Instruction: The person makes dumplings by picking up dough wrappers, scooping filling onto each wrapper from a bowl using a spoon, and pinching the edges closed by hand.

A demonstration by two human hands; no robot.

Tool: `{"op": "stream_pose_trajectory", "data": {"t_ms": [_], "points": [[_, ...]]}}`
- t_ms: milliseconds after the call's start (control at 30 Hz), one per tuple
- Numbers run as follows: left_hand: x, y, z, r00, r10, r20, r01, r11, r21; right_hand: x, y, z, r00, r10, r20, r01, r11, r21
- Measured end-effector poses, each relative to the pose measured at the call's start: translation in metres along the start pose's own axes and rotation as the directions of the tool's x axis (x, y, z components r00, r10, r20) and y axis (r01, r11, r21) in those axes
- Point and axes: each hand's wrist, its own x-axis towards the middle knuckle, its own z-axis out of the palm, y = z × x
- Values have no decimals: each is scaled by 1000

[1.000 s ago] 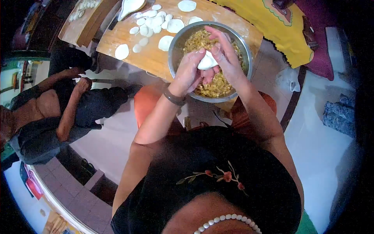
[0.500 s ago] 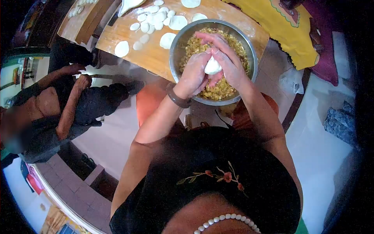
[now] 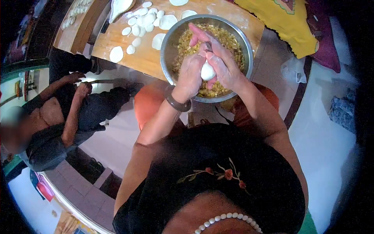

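My left hand (image 3: 189,73) and my right hand (image 3: 226,66) are pressed together around a white dough dumpling (image 3: 208,72), whose smooth rounded side shows between the palms. Both hands are dusted with flour. The right hand's fingers stretch forward, while the thumbs meet at the dumpling's upper edge. A small dark spot shows between the fingers; I cannot make out what it is. Beneath the hands is a steel bowl (image 3: 166,50) with yellowish chopped filling (image 3: 233,46) in it. The dumpling's far side is hidden by the fingers.
Flat dough rounds (image 3: 116,54) and several small dough pieces (image 3: 149,19) lie on the floured wooden board (image 3: 101,43). Another board (image 3: 64,37) with dumplings is at the upper left. A person (image 3: 74,97) sits at left. A yellow cloth (image 3: 280,27) and plastic bag (image 3: 294,70) are at right.
The view has shifted slightly, so the bowl and board appear a little further up and left. Both hands stay around the dumpling, with the fingers slightly rearranged and more of its rounded side pointing toward me.
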Motion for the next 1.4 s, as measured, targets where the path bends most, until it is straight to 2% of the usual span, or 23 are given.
{"op": "stream_pose_trajectory", "data": {"t_ms": [167,267,300,400,433,533,567,667,833,933,1133,1200,1267,1367,1400], "points": [[14,6,7,996,-34,-79,34,999,-4,-1,7,-7,994,75,-75,-70,995,68],[18,3,-1,989,48,139,-6,958,-287,-3,8,-17,990,76,-122,-50,976,211],[21,6,-7,966,82,244,-15,964,-264,-3,12,-22,986,74,-148,-38,971,235],[19,9,-5,981,29,190,18,970,-243,-3,23,-29,948,131,-289,-58,967,249],[18,9,-5,984,27,174,15,971,-240,-4,17,-24,923,186,-338,-65,939,339],[19,8,-10,992,30,126,0,973,-231,-4,26,-28,935,110,-337,-46,980,193],[19,9,-15,994,3,109,25,967,-255,-6,26,-26,931,127,-342,-52,974,220],[22,7,-33,999,14,-40,-26,951,-310,-7,30,-28,942,120,-313,-50,973,226],[22,16,-57,994,32,-101,-85,810,-580,-5,28,-29,923,141,-357,-38,959,282],[19,24,-67,970,107,-220,-196,876,-440,-5,26,-30,923,157,-351,-59,960,275],[13,46,-116,868,296,-398,-397,895,-202,-4,29,-30,927,166,-337,-71,959,276],[17,53,-141,837,298,-460,-426,881,-205,-4,35,-32,936,154,-316,-66,960,273],[24,54,-174,821,281,-497,-399,905,-148,-4,36,-31,938,158,-309,-74,961,268],[39,48,-226,739,268,-618,-366,930,-35,-3,32,-31,933,182,-312,-112,967,230],[47,47,-241,725,290,-625,-307,948,82,-2,33,-31,935,169,-311,-101,969,225]]}}
